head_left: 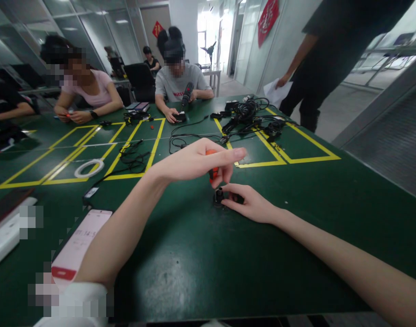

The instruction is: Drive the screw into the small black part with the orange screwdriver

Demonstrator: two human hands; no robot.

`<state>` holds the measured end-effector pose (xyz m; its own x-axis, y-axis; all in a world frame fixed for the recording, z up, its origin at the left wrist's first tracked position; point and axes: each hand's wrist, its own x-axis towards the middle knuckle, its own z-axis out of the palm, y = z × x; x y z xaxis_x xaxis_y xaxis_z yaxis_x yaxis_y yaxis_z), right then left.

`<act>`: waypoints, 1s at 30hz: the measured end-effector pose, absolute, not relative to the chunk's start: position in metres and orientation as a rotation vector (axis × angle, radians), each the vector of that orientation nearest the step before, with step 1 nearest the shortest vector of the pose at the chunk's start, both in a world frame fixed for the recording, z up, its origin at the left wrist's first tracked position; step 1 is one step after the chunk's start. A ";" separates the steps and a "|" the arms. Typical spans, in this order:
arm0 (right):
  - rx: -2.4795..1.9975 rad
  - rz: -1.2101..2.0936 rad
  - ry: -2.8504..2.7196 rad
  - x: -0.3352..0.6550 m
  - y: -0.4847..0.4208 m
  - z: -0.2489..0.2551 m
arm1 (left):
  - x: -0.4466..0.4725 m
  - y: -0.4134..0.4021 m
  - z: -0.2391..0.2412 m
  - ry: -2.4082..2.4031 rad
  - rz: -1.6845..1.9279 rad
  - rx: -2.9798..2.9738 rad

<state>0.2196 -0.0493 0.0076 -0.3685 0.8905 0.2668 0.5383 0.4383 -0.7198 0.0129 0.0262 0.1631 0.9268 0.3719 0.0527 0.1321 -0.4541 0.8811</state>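
My left hand (208, 161) is closed around the orange-and-black handle of what looks like a screwdriver (213, 173), held upright with the thumb stretched across its top. Most of the tool is hidden by my fingers, and I cannot make out its tip. Directly below it, a small black part (218, 198) with a short upright post rests on the green table (262, 268). My right hand (250, 203) pinches this part from the right between thumb and fingers. A gap too small to judge lies between the tool and the part.
A phone (81, 245) lies under my left forearm, near a white power strip (10, 231). A white tape ring (89, 168) and black cables (134, 156) lie left; a larger cable pile (245, 113) sits at the back. Co-workers sit opposite; one holds a power screwdriver (187, 94).
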 end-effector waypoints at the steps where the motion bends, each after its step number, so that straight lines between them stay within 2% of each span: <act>1: -1.196 0.700 -2.052 0.220 -0.049 0.008 | 0.013 0.030 0.162 0.345 0.282 2.000; 7: -1.189 0.692 -2.049 0.219 -0.049 0.007 | 0.006 0.045 0.160 0.201 0.125 1.731; 12: -1.188 0.697 -2.048 0.219 -0.049 0.007 | 0.000 0.049 0.162 0.238 0.116 1.797; 17: -1.183 0.697 -2.054 0.220 -0.049 0.008 | 0.005 0.041 0.163 0.266 0.265 1.916; 22: -1.204 0.703 -2.049 0.221 -0.049 0.008 | 0.015 0.019 0.160 0.521 0.834 2.511; 25: -1.205 0.691 -2.056 0.221 -0.049 0.008 | 0.020 0.006 0.158 0.562 0.807 2.839; 30: -1.198 0.656 -2.035 0.221 -0.050 0.005 | 0.025 -0.004 0.160 0.641 0.781 2.893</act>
